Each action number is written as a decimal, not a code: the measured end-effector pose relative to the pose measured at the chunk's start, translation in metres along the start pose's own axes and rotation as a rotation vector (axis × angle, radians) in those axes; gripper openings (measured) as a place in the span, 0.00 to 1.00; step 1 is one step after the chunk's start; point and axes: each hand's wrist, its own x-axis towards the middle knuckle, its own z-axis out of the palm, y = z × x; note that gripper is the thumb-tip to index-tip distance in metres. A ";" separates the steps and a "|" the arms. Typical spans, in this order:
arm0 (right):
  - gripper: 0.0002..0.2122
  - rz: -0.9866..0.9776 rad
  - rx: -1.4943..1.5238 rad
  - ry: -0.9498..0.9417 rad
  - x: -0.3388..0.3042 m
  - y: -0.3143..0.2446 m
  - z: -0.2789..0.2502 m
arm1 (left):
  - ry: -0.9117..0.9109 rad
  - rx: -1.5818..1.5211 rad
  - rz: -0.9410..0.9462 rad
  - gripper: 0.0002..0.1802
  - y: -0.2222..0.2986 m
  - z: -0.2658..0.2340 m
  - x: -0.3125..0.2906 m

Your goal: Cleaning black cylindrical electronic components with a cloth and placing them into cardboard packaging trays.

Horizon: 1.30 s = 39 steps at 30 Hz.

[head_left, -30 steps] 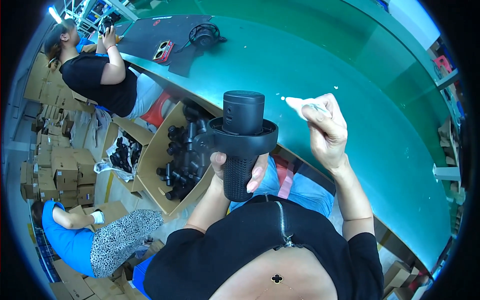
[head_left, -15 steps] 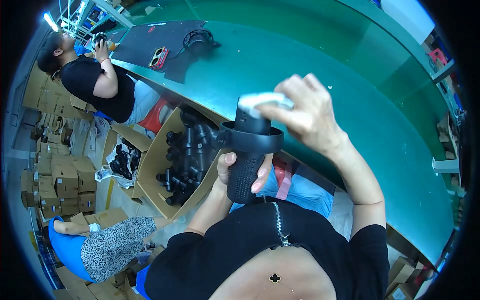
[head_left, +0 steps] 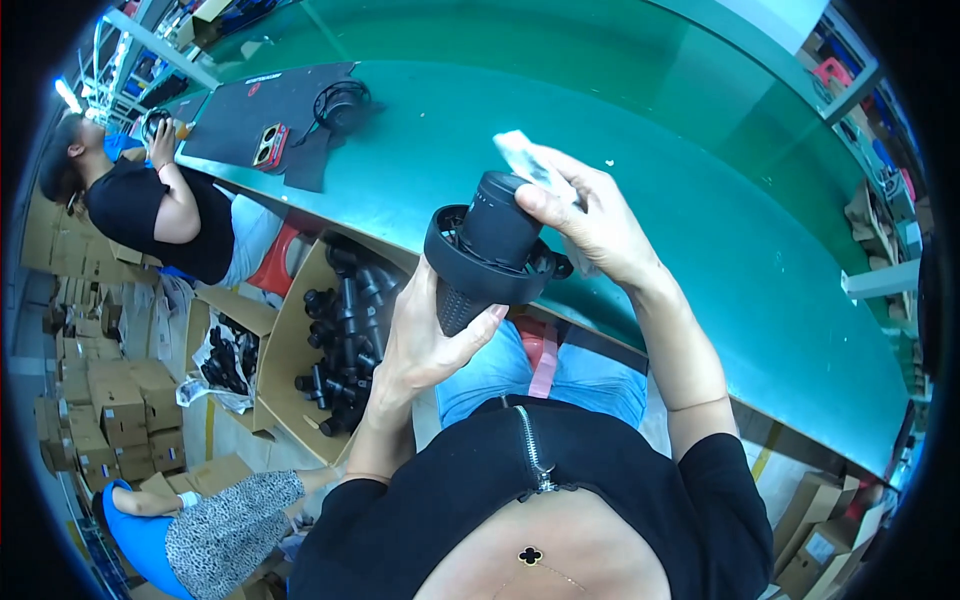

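The left hand (head_left: 410,340) clasps the textured grip (head_left: 460,308) of a tilted black ring-collared cylinder (head_left: 485,270) at twelve o'clock; the right hand (head_left: 595,215) pinches a white cloth (head_left: 518,152) at its one o'clock edge, wiping apparently unfinished. Toward eight o'clock, a carton (head_left: 283,365) holds black cylindrical parts (head_left: 345,345).

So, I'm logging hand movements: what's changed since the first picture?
The right hand, with the white cloth, has moved left from beside the black device to its upper part. The device, upright before, now tilts, top to the right, and the lug on its ring has swung from left to right. The left hand still holds the textured handle.
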 end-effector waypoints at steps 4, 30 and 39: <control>0.31 0.069 0.115 -0.129 0.000 0.007 -0.005 | 0.066 -0.096 -0.084 0.35 0.002 0.003 -0.003; 0.20 -0.782 -0.755 0.123 -0.019 0.042 -0.013 | 0.241 -0.066 -0.134 0.34 -0.004 0.017 -0.010; 0.15 -0.940 -1.152 -0.073 -0.009 0.016 -0.013 | 0.346 0.358 0.045 0.35 -0.008 0.015 -0.005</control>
